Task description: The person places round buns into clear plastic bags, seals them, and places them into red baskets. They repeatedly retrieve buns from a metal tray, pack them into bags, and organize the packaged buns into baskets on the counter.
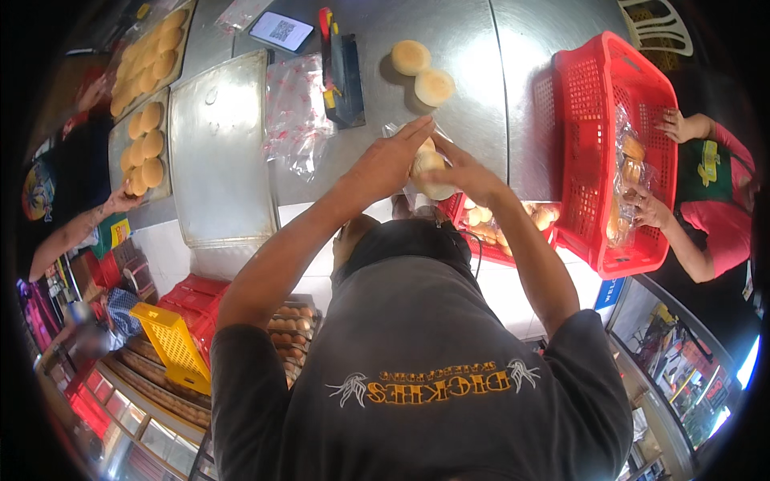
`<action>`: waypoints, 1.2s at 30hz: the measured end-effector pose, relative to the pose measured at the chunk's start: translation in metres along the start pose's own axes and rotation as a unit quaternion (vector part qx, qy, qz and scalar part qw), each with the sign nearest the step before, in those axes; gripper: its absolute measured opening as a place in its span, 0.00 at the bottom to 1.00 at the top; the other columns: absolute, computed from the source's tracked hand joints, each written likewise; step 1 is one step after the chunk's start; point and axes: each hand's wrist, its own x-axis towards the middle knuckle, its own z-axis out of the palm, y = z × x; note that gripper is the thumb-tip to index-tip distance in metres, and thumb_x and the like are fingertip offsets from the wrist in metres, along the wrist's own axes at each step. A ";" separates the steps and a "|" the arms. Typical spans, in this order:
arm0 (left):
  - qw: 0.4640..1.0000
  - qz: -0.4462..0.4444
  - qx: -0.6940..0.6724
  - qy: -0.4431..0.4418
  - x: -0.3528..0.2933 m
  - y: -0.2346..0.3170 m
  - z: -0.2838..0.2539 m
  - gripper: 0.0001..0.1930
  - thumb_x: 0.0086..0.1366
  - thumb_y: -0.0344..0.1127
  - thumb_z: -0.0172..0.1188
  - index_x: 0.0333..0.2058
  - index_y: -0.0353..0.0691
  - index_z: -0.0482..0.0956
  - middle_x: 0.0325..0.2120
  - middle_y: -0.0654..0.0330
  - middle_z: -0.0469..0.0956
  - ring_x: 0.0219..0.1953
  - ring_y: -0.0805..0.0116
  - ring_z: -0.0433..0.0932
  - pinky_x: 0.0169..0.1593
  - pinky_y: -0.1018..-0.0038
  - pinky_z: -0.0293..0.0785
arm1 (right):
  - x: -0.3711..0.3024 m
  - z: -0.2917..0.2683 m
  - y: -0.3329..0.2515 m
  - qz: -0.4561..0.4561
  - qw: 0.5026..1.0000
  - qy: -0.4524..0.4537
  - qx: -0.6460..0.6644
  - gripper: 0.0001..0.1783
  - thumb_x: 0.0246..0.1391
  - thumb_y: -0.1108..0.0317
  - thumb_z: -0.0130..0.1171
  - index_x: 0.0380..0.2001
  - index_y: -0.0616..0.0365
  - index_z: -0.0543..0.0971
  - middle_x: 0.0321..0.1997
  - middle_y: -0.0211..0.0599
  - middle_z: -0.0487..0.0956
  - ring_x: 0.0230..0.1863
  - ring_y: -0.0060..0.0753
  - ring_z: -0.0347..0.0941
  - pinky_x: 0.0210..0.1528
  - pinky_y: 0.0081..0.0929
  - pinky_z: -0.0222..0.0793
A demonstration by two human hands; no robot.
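Observation:
At the table's near edge, round pale-brown buns (434,178) sit in a clear plastic bag between my two hands. My left hand (391,164) is closed at the bag's left side, its fingers reaching over the top. From the right, my right hand (472,173) curls its fingers round the bagged buns. Just beyond lie two loose buns (434,87) on the metal table (469,48). To the left are a pile of clear printed bags (295,112) and a black tool with red and yellow parts (343,80), perhaps a bag sealer.
A bare metal tray (218,152) lies at left, beside trays of buns (146,148) and a co-worker's hand (120,199). A phone (281,32) rests at the back. On the right, another person's hands touch a red crate (579,152) holding bagged bread. Below the edge sits a red basket (501,255) of buns.

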 end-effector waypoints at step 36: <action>0.998 0.006 0.057 0.023 -0.029 0.019 0.045 0.34 0.57 0.26 0.64 0.64 0.41 0.71 0.66 0.56 0.70 0.56 0.52 0.79 0.58 0.61 0.77 | 0.092 -0.042 -0.018 -0.345 0.751 0.293 -0.480 0.34 0.54 0.66 0.66 0.64 0.51 0.71 0.65 0.47 0.74 0.62 0.53 0.71 0.62 0.49 0.68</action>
